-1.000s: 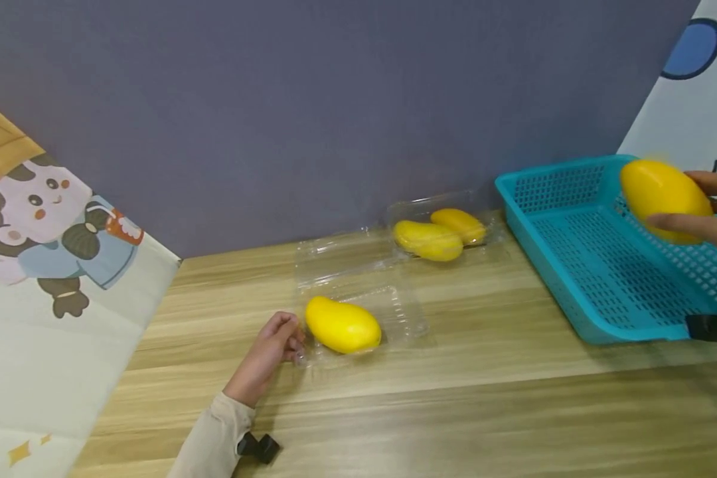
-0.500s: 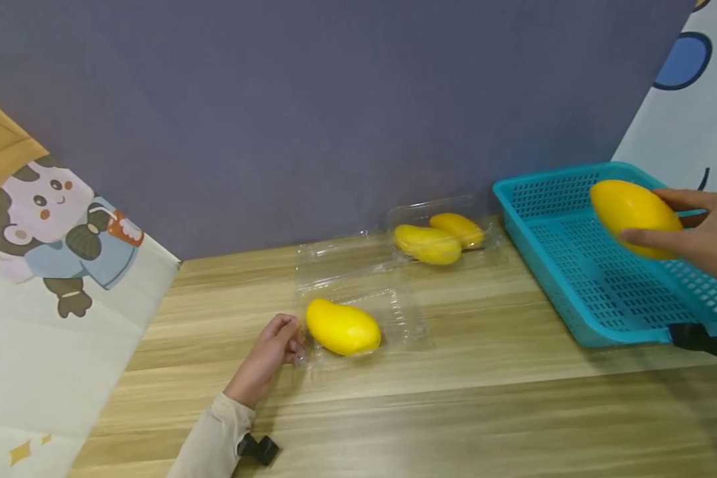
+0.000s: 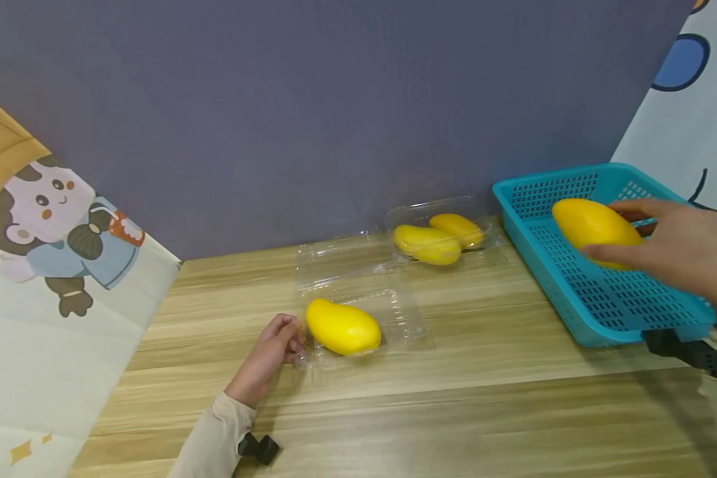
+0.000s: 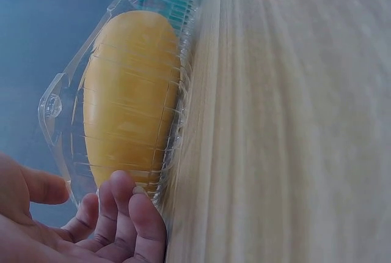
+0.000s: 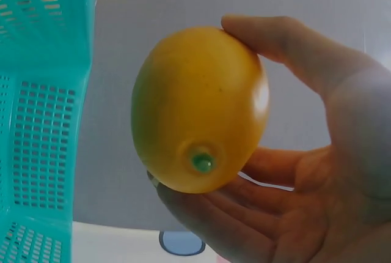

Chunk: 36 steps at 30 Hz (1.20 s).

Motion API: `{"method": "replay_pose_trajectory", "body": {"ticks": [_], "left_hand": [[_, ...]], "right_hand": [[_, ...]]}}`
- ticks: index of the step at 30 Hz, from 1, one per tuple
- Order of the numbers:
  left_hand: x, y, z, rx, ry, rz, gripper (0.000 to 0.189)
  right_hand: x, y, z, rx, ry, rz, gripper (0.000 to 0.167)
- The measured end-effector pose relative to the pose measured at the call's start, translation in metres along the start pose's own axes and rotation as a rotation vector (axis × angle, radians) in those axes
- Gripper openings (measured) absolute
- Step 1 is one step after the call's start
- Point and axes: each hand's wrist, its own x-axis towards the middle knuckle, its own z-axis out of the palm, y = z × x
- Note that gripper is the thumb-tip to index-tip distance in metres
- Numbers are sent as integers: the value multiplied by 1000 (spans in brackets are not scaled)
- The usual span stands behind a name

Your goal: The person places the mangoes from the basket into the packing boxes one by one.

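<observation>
In the head view, my right hand (image 3: 684,249) grips a yellow mango (image 3: 594,232) above the blue-green basket (image 3: 550,292). Seen from the right wrist, a small green stem end shows on this mango (image 5: 201,110), with the thumb on one side and fingers on the other. My left hand (image 3: 275,348) holds the left edge of an open clear plastic clamshell box (image 3: 394,312). Inside that box, a second mango (image 3: 342,327) lies in the left part. From the left wrist, the left thumb and curled fingertips (image 4: 146,220) are at the box's near end.
Behind and to the right, another clear box (image 3: 430,206) holds two mangoes (image 3: 427,244), close by the basket's left corner. A dark grey panel (image 3: 334,119) rises at the back of the wooden table (image 3: 394,418). Printed cartoon sheets (image 3: 54,219) stand at the sides.
My right hand has brought the mango leftward and somewhat lower over the basket, more of the hand and sleeve coming into view. My left hand and the clamshell box have stayed in place.
</observation>
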Motion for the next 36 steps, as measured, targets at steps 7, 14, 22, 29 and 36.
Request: {"method": "replay_pose_trajectory", "body": {"ticks": [7,14,22,29,36], "left_hand": [[0,1,0,0,2,9,20],[0,2,1,2,3,7,21],[0,2,1,-10,9,3,19],[-1,0,0,-6,7,2,20],[-1,-1,0,-17,17,8,19]], "right_hand": [[0,-10,3,-98,-112,-65,104],[-2,-15,9,-147,-223,-107,107],[-6,-18,12,-133,-257,-128,106],[-10,-25,11,-158,-251,-125,101],[-10,-31,11,-144,-225,-152,104]]}}
